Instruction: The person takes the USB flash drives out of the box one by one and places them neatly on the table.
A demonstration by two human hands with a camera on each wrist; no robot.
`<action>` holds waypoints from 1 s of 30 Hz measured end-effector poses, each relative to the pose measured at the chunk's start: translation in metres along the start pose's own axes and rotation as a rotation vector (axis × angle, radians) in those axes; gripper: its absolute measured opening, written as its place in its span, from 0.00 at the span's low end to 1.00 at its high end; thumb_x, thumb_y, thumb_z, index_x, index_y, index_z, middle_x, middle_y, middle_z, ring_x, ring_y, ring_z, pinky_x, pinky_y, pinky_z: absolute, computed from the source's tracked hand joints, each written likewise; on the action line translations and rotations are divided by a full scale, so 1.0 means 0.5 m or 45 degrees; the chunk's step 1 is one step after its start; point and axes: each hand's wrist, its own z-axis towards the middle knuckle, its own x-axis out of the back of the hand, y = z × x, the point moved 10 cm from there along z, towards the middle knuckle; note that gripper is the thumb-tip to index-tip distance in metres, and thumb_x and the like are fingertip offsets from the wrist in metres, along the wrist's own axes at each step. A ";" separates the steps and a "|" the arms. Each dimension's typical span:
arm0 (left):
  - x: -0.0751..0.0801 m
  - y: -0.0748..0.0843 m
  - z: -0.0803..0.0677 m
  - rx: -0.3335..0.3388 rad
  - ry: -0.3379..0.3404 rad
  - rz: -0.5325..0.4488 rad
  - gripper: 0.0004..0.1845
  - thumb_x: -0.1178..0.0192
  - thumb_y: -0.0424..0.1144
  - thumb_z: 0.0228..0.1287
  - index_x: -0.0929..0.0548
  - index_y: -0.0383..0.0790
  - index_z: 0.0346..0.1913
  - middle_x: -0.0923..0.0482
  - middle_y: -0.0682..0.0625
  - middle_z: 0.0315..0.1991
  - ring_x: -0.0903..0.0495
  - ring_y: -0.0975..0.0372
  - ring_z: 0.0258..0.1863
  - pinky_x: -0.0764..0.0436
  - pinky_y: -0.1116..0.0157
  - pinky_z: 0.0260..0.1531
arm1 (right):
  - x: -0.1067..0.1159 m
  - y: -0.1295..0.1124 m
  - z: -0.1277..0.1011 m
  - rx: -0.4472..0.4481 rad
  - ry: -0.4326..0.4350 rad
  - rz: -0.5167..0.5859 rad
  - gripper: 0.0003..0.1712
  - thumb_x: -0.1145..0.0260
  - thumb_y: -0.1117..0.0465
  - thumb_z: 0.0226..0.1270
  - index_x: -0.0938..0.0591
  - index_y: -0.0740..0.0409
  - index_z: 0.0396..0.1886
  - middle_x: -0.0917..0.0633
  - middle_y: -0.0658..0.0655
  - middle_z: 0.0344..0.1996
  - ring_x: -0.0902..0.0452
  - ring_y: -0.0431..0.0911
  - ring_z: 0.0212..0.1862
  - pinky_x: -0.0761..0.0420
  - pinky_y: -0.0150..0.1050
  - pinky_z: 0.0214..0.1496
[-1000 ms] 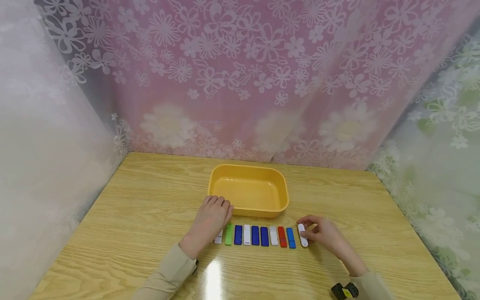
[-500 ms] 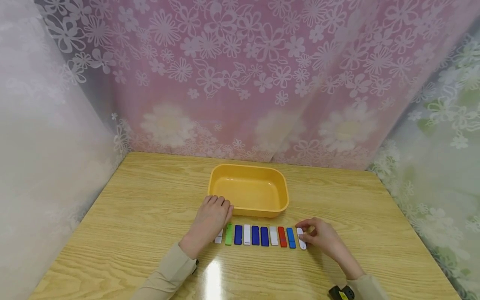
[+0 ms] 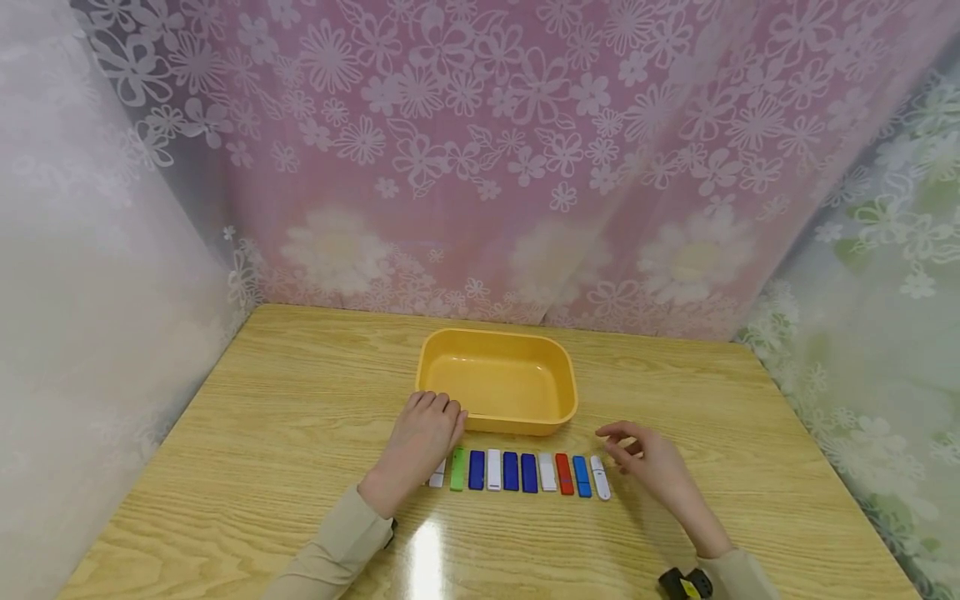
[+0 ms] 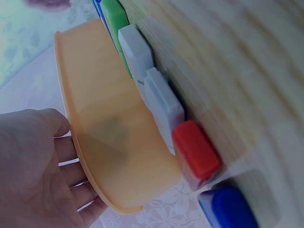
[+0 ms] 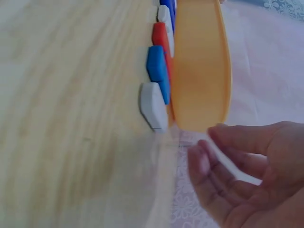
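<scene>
Lining up coloured blocks on the bench (image 3: 262,392): your right hand (image 3: 651,461) hovers empty, fingers loose, beside the end white block (image 3: 599,477). Your left hand (image 3: 420,439) rests flat at the row's other end. Next, I judge, check alignment.

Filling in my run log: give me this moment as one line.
left hand resting on row's left end | right hand empty beside white block | yellow tray empty

2 bare hands, beige long sleeves (image 3: 330,542) — a black-and-yellow device (image 3: 684,583) strapped at the right wrist.
</scene>
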 end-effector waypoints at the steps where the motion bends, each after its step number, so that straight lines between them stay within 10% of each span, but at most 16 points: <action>1: 0.000 0.000 0.000 -0.003 0.003 0.002 0.14 0.40 0.40 0.73 0.20 0.41 0.27 0.23 0.50 0.24 0.21 0.55 0.29 0.21 0.59 0.41 | 0.006 -0.007 0.001 0.027 0.026 0.009 0.12 0.36 0.62 0.74 0.15 0.59 0.53 0.15 0.58 0.43 0.16 0.48 0.34 0.16 0.35 0.31; 14: 0.003 0.001 0.000 -0.005 0.020 0.008 0.13 0.39 0.40 0.72 0.20 0.41 0.27 0.23 0.50 0.24 0.21 0.55 0.29 0.21 0.59 0.40 | 0.010 -0.167 0.069 0.404 0.229 -0.115 0.09 0.36 0.64 0.74 0.14 0.55 0.49 0.13 0.54 0.45 0.17 0.48 0.43 0.14 0.45 0.43; 30: -0.009 -0.005 0.001 0.041 -0.083 0.017 0.13 0.41 0.42 0.74 0.19 0.41 0.30 0.22 0.51 0.27 0.20 0.55 0.34 0.22 0.59 0.45 | -0.212 -0.246 0.196 0.439 -0.576 -0.204 0.14 0.41 0.57 0.79 0.11 0.55 0.51 0.10 0.52 0.43 0.18 0.38 0.37 0.18 0.36 0.42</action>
